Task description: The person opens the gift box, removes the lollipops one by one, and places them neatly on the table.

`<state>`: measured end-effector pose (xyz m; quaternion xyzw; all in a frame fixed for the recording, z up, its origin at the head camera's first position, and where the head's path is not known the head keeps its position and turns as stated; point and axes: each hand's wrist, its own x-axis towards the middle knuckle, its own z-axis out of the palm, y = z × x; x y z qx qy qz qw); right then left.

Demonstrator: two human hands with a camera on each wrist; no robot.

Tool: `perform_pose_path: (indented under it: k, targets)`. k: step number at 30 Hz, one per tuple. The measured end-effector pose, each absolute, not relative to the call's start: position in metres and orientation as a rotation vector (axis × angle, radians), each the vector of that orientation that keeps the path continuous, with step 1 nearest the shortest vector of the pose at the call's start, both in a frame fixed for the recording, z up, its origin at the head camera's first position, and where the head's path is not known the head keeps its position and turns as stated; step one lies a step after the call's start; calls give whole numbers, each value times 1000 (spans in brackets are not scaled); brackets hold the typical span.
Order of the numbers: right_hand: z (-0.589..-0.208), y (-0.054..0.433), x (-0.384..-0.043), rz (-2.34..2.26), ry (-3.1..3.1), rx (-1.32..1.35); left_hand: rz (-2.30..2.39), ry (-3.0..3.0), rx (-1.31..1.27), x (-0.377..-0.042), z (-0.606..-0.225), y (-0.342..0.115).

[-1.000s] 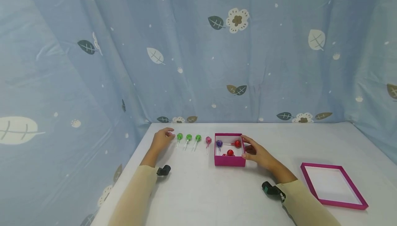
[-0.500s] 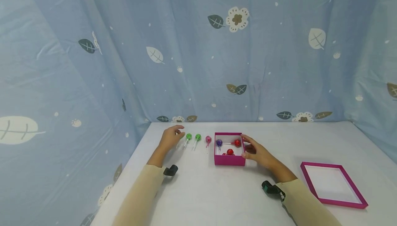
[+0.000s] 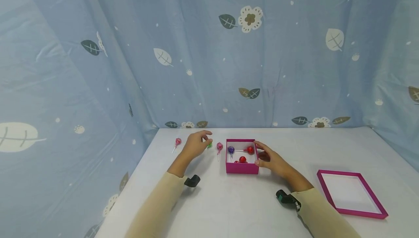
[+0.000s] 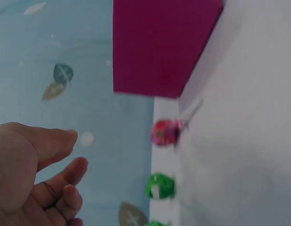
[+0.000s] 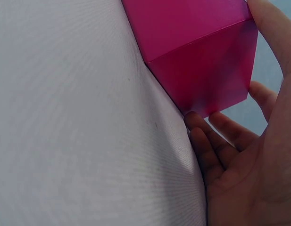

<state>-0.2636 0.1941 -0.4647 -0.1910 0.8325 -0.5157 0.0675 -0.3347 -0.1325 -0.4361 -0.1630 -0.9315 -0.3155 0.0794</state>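
Note:
My left hand [image 3: 195, 144] hovers over the row of lollipops, fingers loosely bent. A gap shows between its thumb and fingers in the left wrist view, with nothing held. Beside its fingertips a green lollipop [image 3: 210, 145] is partly covered; a second green one [image 4: 157, 223] shows at that view's bottom edge. To the right lies a pink lollipop [image 3: 219, 146]. My right hand [image 3: 273, 161] holds the right side of the magenta box [image 3: 242, 168], thumb at the front corner. Inside are a purple lollipop [image 3: 231, 150] and red lollipops [image 3: 250, 150].
Another pink lollipop [image 3: 178, 141] lies at the far left, behind the left forearm. The magenta-rimmed lid [image 3: 350, 193] rests inside up on the white table [image 3: 229, 205], right of the right arm. A blue patterned curtain [image 3: 196, 49] hangs behind and to the left.
My left hand has moved right along the row, uncovering the far-left pink lollipop and now covering green ones. The right hand and the box have stayed in place.

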Motion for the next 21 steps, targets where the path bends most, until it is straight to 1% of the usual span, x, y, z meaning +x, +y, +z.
perform_pose_path:
  k: [9,16,21]
  targets:
    - [-465,195,-264,-1543,2525,-598,-863,-2802,-669,-321,-429,-98]
    - [-498,201,-284,-1562,2547,-580,-871,-2850,-709,-312,-430,-72]
    - [-503,204,-288,-1576,2540,-596,-849,-2889,-751,-309,-430,-59]
